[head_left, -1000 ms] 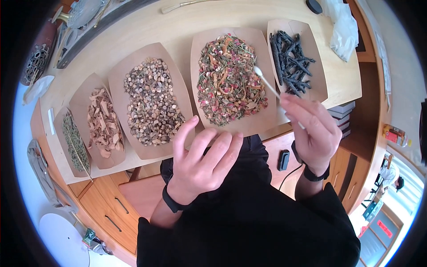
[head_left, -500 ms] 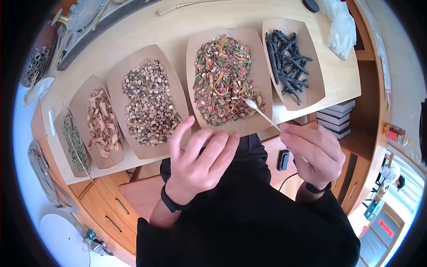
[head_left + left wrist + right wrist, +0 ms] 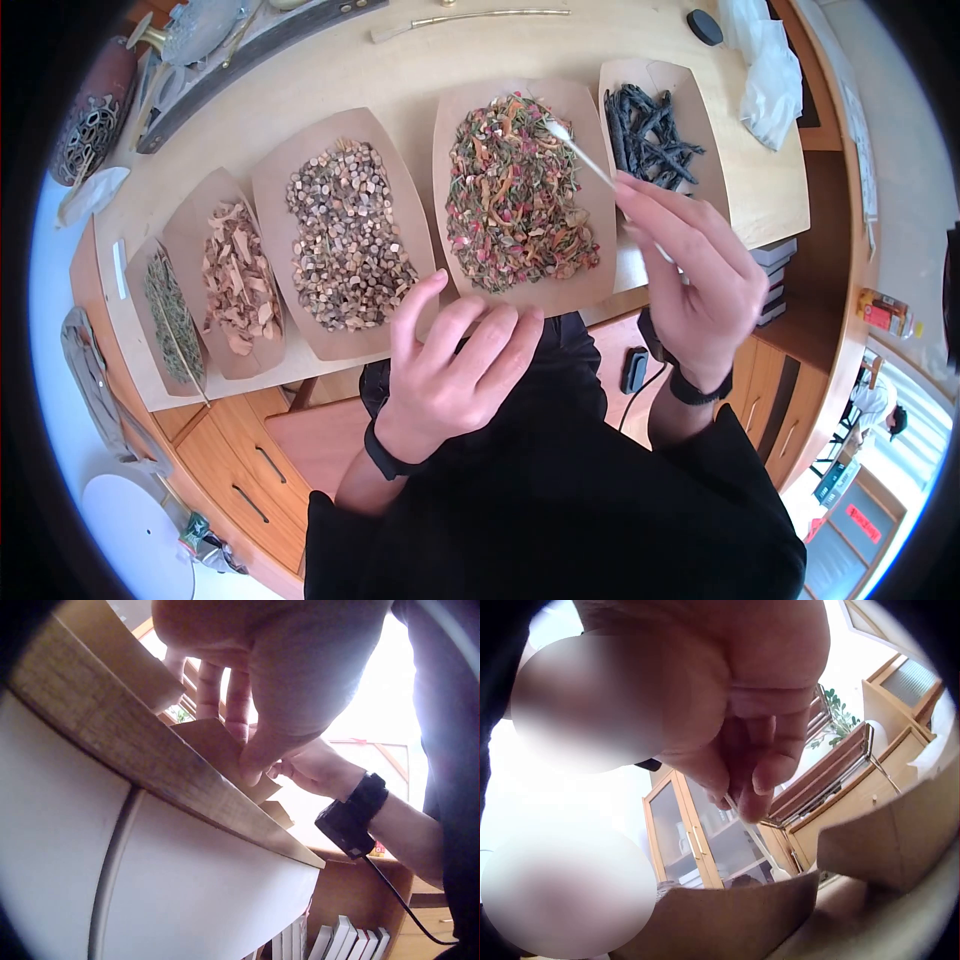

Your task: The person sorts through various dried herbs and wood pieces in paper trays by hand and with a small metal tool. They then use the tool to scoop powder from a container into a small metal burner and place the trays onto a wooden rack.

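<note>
My right hand [image 3: 710, 270] pinches a thin pale stick with a white oval tip [image 3: 557, 130]. The tip sits over the far part of a dried herb and petal mix [image 3: 510, 200], which fills a brown paper tray [image 3: 595, 285]. In the right wrist view the stick [image 3: 754, 838] slants down from my fingertips behind a tray wall. At the near end of that tray is my left hand [image 3: 450, 350], its fingers bent and index finger raised. The left wrist view has its thumb [image 3: 255, 761] against the tray wall [image 3: 214, 750], the other fingers across the rim.
To the left stand trays of chopped stem pieces [image 3: 345, 230], pale wood chips [image 3: 238, 275] and green sprigs [image 3: 175, 320]. A tray of dark twisted sticks [image 3: 650, 130] is on the right. Farther back lie a brush [image 3: 470, 20], a black lid [image 3: 704, 27] and a plastic bag [image 3: 772, 100].
My right hand first draws the stick's tip toward the near part of the herb mix, then moves it back up to the far part. The left hand stays almost in place.
</note>
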Available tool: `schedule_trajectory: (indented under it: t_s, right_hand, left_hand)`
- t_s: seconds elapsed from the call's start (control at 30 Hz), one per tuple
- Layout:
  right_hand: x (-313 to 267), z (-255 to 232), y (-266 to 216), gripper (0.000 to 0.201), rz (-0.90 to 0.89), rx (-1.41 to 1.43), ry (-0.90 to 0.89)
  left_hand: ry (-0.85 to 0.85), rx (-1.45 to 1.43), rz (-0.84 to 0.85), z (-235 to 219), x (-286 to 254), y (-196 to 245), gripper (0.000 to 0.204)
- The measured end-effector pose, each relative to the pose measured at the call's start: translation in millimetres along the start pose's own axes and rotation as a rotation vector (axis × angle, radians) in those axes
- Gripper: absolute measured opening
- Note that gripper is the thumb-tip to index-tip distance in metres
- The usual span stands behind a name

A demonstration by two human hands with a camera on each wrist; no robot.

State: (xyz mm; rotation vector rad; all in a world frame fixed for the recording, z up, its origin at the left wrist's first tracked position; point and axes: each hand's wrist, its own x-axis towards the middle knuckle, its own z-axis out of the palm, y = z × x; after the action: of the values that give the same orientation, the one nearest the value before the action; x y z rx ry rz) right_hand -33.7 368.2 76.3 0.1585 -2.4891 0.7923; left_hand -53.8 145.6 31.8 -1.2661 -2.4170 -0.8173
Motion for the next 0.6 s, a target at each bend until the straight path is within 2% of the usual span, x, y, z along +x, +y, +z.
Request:
schedule_trajectory:
  t_s: [0.03, 0.13, 0.27, 0.6]
  right_hand:
    - [-0.6, 2.6, -1.0, 0.039, 0.054, 0.003, -0.043]
    - [-3.9, 8.3, 0.2, 0.04, -0.001, 0.019, -0.089]
    - [-16.0, 3.3, -6.7, 0.04, 0.027, 0.081, -0.127]
    - [-20.0, -24.4, -23.8, 0.027, -0.032, 0.083, -0.085]
  left_hand:
    - [0.003, 0.001, 0.003, -0.6, 0.5, -0.1, 0.026]
    - [-0.004, -0.005, -0.003, -1.0, 0.5, -1.2, 0.026]
    - [0.014, -0.005, -0.004, 0.5, -0.3, -1.5, 0.025]
    - [0.018, -0.019, 0.003, 1.2, 0.7, -0.3, 0.024]
